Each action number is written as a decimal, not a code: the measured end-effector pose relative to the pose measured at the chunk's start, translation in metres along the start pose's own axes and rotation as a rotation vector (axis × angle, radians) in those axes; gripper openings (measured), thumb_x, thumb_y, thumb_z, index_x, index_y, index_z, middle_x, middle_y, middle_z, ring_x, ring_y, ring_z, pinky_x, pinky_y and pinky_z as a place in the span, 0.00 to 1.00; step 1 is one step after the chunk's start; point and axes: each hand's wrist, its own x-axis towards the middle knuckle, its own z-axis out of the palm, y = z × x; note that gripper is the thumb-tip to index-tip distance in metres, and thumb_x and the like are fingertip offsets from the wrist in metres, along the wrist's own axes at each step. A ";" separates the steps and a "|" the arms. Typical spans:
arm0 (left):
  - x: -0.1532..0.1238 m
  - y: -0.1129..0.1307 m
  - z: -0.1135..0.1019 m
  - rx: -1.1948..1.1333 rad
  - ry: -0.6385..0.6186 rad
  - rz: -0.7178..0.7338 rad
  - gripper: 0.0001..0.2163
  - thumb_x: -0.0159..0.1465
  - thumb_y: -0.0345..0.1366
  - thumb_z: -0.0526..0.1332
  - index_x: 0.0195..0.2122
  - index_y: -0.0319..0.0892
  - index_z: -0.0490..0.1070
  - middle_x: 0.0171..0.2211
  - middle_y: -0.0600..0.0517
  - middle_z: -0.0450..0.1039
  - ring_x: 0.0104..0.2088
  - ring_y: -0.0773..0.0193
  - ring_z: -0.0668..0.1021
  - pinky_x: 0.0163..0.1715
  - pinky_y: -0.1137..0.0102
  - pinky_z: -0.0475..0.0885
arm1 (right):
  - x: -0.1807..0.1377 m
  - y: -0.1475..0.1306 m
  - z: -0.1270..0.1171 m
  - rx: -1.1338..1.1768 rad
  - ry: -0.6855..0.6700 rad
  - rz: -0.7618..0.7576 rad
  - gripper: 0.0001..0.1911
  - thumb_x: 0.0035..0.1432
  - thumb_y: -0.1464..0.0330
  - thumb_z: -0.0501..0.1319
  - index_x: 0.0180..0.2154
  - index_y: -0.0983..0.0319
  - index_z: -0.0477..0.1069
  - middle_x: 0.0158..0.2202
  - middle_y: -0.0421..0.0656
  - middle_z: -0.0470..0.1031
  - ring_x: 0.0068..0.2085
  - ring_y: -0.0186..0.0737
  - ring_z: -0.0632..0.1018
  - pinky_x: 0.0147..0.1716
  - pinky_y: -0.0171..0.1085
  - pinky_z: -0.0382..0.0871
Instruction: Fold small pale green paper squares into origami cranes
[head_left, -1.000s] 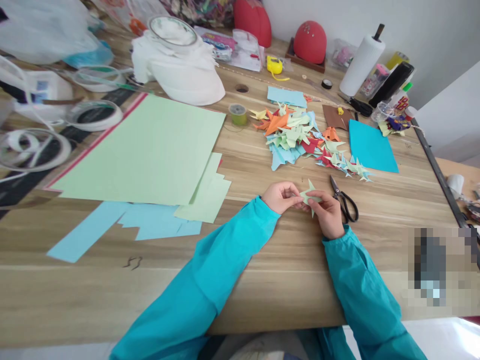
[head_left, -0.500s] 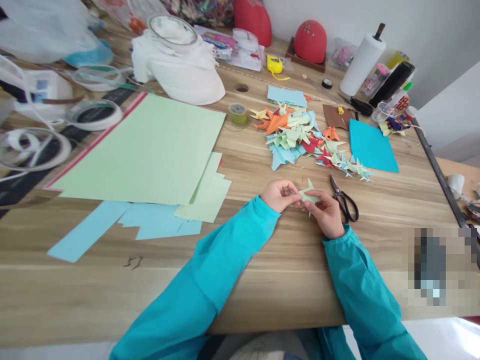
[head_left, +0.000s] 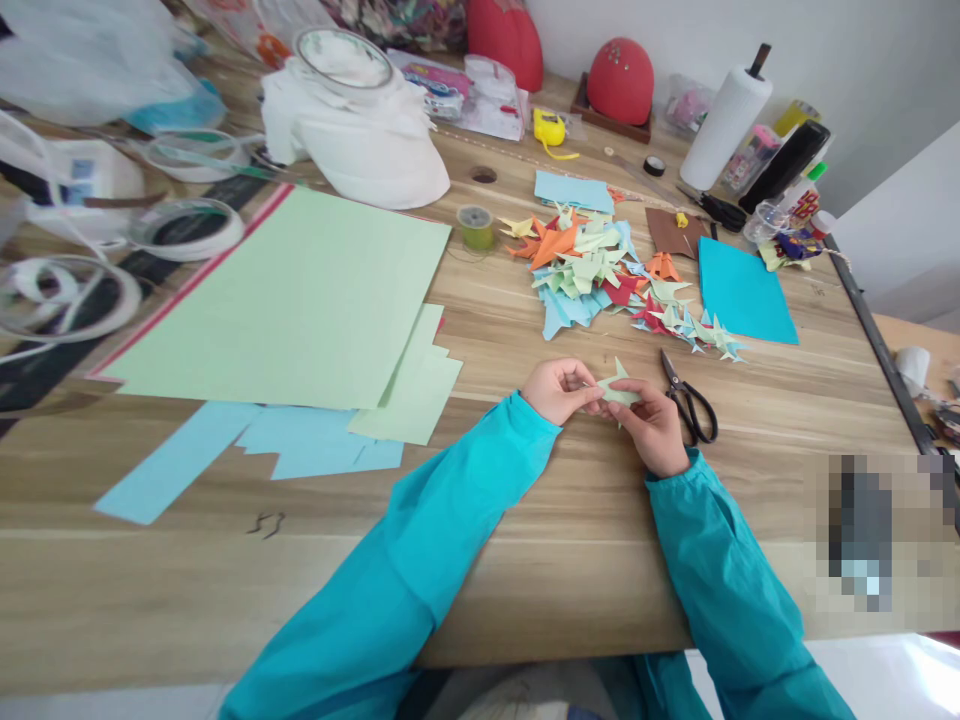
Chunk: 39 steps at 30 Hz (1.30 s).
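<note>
A small pale green folded paper bird is pinched between my two hands, low over the table. My left hand grips its left end with thumb and fingers. On its right side my right hand holds the body, thumb below and fingers above. One pointed tip sticks up past my fingers; part of the paper is hidden. Black-handled scissors lie just right of my right hand, blades pointing away. Beyond my hands spreads a pile of folded paper birds in orange, green, blue and red.
Large green sheets lie at left over blue paper strips. A spool of thread stands near the pile, with bright blue paper to its right. Farther back are a white cap, a yellow tape measure and a white roll.
</note>
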 end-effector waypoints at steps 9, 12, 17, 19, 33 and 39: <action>0.001 0.003 0.001 -0.019 0.014 -0.030 0.15 0.41 0.37 0.69 0.21 0.36 0.64 0.13 0.54 0.69 0.15 0.70 0.72 0.18 0.74 0.68 | 0.000 -0.001 0.001 0.013 -0.001 -0.019 0.12 0.46 0.65 0.64 0.36 0.58 0.70 0.29 0.39 0.76 0.28 0.36 0.76 0.29 0.36 0.71; 0.001 0.004 0.002 -0.027 0.025 -0.035 0.15 0.40 0.38 0.70 0.21 0.36 0.64 0.13 0.55 0.69 0.14 0.70 0.72 0.18 0.75 0.67 | 0.001 0.000 0.001 0.014 -0.003 -0.017 0.13 0.46 0.66 0.65 0.37 0.58 0.70 0.29 0.39 0.76 0.29 0.37 0.76 0.30 0.36 0.71; 0.000 0.005 0.002 -0.011 0.023 -0.044 0.15 0.41 0.39 0.69 0.20 0.36 0.64 0.10 0.55 0.67 0.13 0.71 0.70 0.15 0.76 0.64 | 0.001 0.000 0.001 0.069 0.008 0.037 0.13 0.45 0.67 0.65 0.36 0.58 0.71 0.28 0.39 0.77 0.27 0.36 0.77 0.28 0.36 0.70; 0.000 0.005 0.003 -0.007 0.015 -0.052 0.15 0.41 0.40 0.69 0.20 0.36 0.64 0.10 0.55 0.67 0.12 0.71 0.70 0.14 0.77 0.63 | 0.001 0.000 0.000 0.109 0.012 0.062 0.13 0.45 0.68 0.65 0.36 0.59 0.71 0.27 0.39 0.77 0.26 0.36 0.77 0.28 0.36 0.70; 0.003 -0.002 0.001 -0.027 -0.008 -0.081 0.17 0.42 0.41 0.68 0.22 0.37 0.62 0.11 0.54 0.69 0.12 0.69 0.71 0.14 0.76 0.66 | 0.000 0.000 0.002 0.140 0.036 0.098 0.13 0.43 0.68 0.66 0.35 0.60 0.72 0.24 0.39 0.77 0.24 0.37 0.77 0.26 0.36 0.71; 0.002 0.000 -0.001 -0.089 -0.054 -0.076 0.20 0.40 0.40 0.70 0.27 0.37 0.61 0.14 0.54 0.71 0.16 0.65 0.75 0.19 0.72 0.71 | 0.000 0.002 0.001 0.169 0.028 0.100 0.14 0.43 0.67 0.66 0.35 0.60 0.71 0.23 0.39 0.77 0.25 0.37 0.77 0.28 0.37 0.71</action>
